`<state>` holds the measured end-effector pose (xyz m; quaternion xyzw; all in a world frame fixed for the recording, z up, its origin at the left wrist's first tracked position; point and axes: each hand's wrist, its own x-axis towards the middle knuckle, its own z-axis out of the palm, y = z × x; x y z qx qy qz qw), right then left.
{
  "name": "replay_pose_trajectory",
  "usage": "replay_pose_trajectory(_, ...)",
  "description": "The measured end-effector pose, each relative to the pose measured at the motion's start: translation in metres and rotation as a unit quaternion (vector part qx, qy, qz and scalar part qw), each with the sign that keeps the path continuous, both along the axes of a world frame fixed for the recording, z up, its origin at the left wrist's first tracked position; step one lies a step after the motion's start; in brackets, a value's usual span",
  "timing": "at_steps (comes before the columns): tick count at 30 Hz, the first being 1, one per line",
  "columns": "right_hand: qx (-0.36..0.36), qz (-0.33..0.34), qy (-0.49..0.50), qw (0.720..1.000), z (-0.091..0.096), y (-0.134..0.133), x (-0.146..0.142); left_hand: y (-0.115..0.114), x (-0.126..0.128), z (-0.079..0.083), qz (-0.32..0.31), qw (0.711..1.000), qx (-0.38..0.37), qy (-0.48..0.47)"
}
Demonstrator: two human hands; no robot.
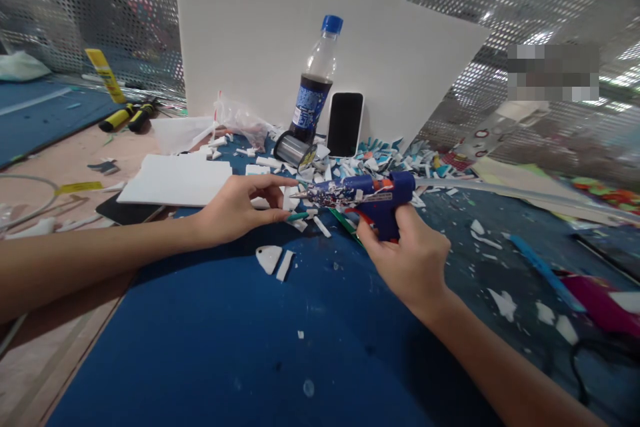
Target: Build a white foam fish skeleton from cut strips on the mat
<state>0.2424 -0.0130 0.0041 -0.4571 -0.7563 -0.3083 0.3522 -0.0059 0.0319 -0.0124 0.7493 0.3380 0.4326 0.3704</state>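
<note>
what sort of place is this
Probably a small craft workspace: the right hand holds a blue glue gun, and white and teal scraps litter the blue work surface.

Your blue counter (225, 360) carries, near the frame's centre, a white triangular piece (269, 259) beside a slim white strip (285, 265), white-and-teal scraps (373, 164) farther up, and a light-blue strip (543, 270) at right.
</note>
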Motion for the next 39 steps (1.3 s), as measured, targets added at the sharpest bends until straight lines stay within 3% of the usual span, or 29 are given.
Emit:
replay_pose_trajectory(4, 0.001, -0.012, -0.001, 1.0, -0.0012, 0.0003, 0.0014, 0.0, 0.0001, -0.0001, 0.002, 1.0, -0.002, 0.0)
replay_pose_trajectory(12, 0.021, 0.025, -0.001, 0.999, 0.0016, -0.0008, -0.0008, 0.0005, -0.0005, -0.0007, 0.0, 1.0, -0.008, -0.003)
replay_pose_trajectory(39, 0.044, 0.01, -0.028, 0.999, 0.0019, -0.0008, 0.0006, 0.0007, -0.0013, -0.0015, 0.002, 1.0, 0.003, 0.0)
